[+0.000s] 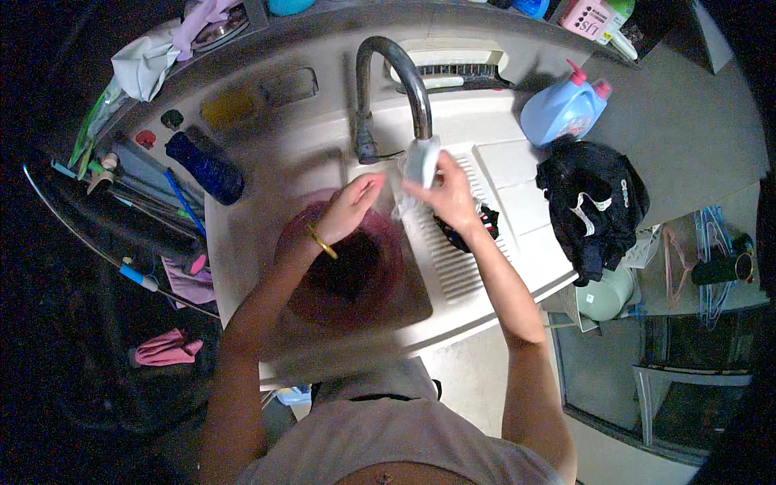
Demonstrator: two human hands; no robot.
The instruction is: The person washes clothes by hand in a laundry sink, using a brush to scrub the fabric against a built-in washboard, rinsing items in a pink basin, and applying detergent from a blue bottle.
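Observation:
A curved chrome faucet [418, 91] stands over a white laundry sink [321, 163], and water appears to run below its spout. My right hand [448, 191] holds a pale object [429, 162] just under the spout; blur hides what it is. My left hand [351, 207], a gold bangle on its wrist, hovers left of the stream with nothing in it. Beneath that hand, a reddish plastic basin [388, 267] sits in the sink bowl, with dark contents. A small dark cloth [490, 221] lies on the ribbed washboard [454, 273], partly hidden behind my right wrist.
Black clothing [594, 206] is heaped on the sink's right side, below a blue detergent jug [561, 115]. Behind the faucet lies a scrub brush [467, 76]. A dark blue bottle [206, 170] rests at the left rim. Hangers [712, 260] hang at far right.

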